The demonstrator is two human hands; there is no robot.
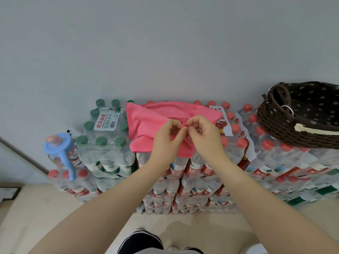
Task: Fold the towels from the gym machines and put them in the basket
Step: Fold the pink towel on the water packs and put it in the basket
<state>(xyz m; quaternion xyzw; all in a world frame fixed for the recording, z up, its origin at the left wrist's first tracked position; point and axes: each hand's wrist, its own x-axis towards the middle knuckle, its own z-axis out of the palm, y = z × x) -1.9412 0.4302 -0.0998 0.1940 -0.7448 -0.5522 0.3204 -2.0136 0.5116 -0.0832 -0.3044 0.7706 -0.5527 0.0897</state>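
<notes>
A pink towel [146,121] lies partly folded on top of stacked packs of bottled water. My left hand [167,138] and my right hand [203,133] meet over its near middle, each pinching the cloth between thumb and fingers, fingertips almost touching. A dark brown woven basket [278,125] with a dotted dark lining stands on the packs at the far right, apart from the towel; no towel shows in the part of it that I see.
Shrink-wrapped water packs [183,189] with red caps form the stack; a pack with green caps [102,132] sits at the left. A blue and pink plastic jug [60,147] stands at the left end. A grey wall rises behind. Beige floor lies below.
</notes>
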